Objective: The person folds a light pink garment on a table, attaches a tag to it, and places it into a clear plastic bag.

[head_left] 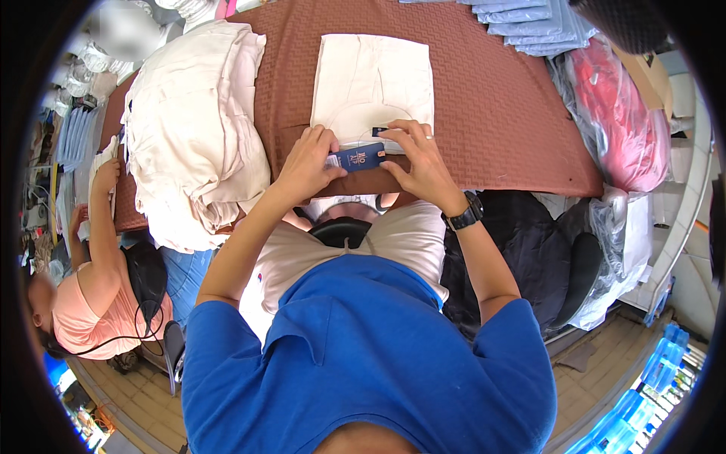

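Note:
A folded cream garment (372, 83) lies flat on a brown textured table cover (491, 98). At its near edge my left hand (306, 163) and my right hand (420, 155) pinch a small dark blue card tag (358, 158) between their fingertips. The tag rests against the garment's waistband. My right wrist carries a black watch (463, 216), and a ring shows on one finger of that hand.
A tall heap of cream garments (193, 129) lies to the left. Light blue folded pieces (537, 23) sit at the far right. Bagged red clothing (616, 121) lies right of the table. Another person in a peach top (91, 303) works at the left.

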Motion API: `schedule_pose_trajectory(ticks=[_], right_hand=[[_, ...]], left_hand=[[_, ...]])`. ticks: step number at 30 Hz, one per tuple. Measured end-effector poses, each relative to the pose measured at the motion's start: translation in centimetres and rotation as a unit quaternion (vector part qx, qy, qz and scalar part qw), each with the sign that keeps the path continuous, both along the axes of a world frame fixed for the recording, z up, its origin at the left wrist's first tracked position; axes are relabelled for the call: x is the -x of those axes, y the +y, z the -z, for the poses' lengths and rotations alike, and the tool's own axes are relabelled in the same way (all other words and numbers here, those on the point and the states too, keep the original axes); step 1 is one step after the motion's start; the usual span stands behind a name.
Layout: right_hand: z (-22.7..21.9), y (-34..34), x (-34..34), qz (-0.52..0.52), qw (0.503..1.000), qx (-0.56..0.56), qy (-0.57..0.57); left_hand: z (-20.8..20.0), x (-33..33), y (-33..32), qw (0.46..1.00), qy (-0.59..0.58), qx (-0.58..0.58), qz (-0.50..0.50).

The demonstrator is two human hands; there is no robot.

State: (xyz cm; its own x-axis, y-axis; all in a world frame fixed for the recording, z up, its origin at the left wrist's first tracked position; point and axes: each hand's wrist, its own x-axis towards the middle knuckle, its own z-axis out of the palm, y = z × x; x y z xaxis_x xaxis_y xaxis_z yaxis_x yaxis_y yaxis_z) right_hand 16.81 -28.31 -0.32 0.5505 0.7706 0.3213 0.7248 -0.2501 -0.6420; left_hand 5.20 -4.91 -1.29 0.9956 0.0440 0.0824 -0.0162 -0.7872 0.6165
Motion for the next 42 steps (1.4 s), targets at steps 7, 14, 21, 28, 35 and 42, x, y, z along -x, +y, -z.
schedule_pose_trajectory(ticks=[7, 14, 21, 28, 35, 42], right_hand=[[-0.8, 0.7, -1.5, -0.057, 0.997, -0.005, 0.051], [-2.1, 2.7, -4.6, -0.104, 0.962, 0.019, 0.253], [1.0, 4.1, -5.6, -0.023, 0.952, -0.052, 0.302], [3.9, 4.4, -6.0, 0.108, 0.968, -0.084, 0.210], [1.3, 3.3, -4.5, 0.184, 0.975, -0.059, 0.112], [2.7, 1.1, -7.5, 0.217, 0.965, -0.101, -0.111]], left_hand=[[-1.4, -0.9, 1.6, 0.969, 0.075, 0.234, 0.013], [-4.9, -5.8, 3.1, 0.956, -0.070, 0.282, -0.043], [-2.9, -12.6, 4.6, 0.944, -0.124, 0.288, -0.099], [-0.4, -15.7, 3.8, 0.952, -0.193, 0.169, -0.169], [-0.4, -11.6, 1.4, 0.977, -0.037, 0.116, -0.175], [1.5, -9.2, 4.1, 0.962, -0.147, 0.029, -0.228]])
